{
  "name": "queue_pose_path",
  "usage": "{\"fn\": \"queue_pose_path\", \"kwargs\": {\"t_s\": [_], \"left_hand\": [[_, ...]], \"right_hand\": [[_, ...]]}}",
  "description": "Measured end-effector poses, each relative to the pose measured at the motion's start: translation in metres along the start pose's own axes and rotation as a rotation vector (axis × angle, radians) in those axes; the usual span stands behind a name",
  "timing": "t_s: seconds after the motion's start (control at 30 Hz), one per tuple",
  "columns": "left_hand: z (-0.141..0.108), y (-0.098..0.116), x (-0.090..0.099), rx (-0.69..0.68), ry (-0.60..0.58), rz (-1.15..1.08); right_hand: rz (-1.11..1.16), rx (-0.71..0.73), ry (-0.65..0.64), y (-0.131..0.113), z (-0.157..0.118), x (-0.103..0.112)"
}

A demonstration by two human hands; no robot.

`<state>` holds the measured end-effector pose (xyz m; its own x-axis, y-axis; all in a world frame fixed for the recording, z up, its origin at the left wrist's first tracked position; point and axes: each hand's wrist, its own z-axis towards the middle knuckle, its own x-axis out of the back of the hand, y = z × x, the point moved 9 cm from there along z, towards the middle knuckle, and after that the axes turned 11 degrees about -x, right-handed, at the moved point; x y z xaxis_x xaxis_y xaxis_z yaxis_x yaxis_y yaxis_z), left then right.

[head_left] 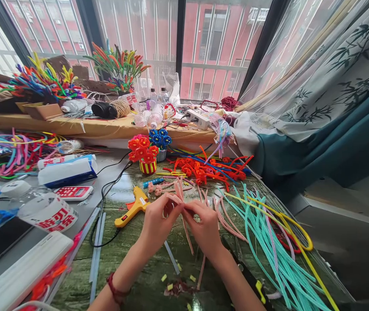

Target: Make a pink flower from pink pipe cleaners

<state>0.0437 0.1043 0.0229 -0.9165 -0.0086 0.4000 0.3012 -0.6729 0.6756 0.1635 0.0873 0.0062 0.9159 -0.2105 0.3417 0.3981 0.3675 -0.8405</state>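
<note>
My left hand (160, 218) and my right hand (204, 222) meet above the middle of the green table. Both are closed, fingertips pinched together on pink pipe cleaners (178, 188), whose strands rise above the fingers and hang below them. More pink pipe cleaners (228, 220) lie just right of my right hand. A yellow glue gun (134, 208) rests left of my left hand. Behind the hands stand red flowers (142, 147) in a striped pot and blue flowers (160, 138) in a grey pot.
Turquoise pipe cleaners (268, 242) spread over the right side, with red ones (200, 170) at the back. At left are a plastic bottle (46, 209), a calculator (74, 193) and a white box (25, 272). Glue sticks (97, 250) and a black cable (103, 194) lie near the glue gun.
</note>
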Motion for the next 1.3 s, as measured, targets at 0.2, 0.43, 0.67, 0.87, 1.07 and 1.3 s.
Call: {"fn": "queue_pose_path", "kwargs": {"t_s": [0.2, 0.43, 0.67, 0.87, 1.07, 1.3], "left_hand": [[0.0, 0.0, 0.004, 0.044, 0.049, -0.081], [-0.003, -0.009, 0.003, 0.136, 0.129, -0.275], [-0.005, -0.014, -0.002, 0.276, 0.041, -0.27], [0.0, -0.001, 0.008, 0.098, 0.014, 0.04], [-0.002, 0.044, 0.017, -0.347, 0.134, 0.577], [-0.017, 0.064, -0.004, -0.601, 0.021, 0.752]], "right_hand": [[0.14, -0.12, -0.016, 0.012, 0.0, -0.001], [0.394, -0.319, -0.037, 0.032, 0.001, -0.004], [0.569, -0.37, -0.032, 0.037, 0.002, -0.005], [0.369, -0.284, 0.065, 0.028, 0.0, 0.007], [0.012, -0.049, 0.188, 0.008, -0.004, 0.017], [-0.057, 0.02, 0.212, 0.0, -0.006, 0.018]]}}
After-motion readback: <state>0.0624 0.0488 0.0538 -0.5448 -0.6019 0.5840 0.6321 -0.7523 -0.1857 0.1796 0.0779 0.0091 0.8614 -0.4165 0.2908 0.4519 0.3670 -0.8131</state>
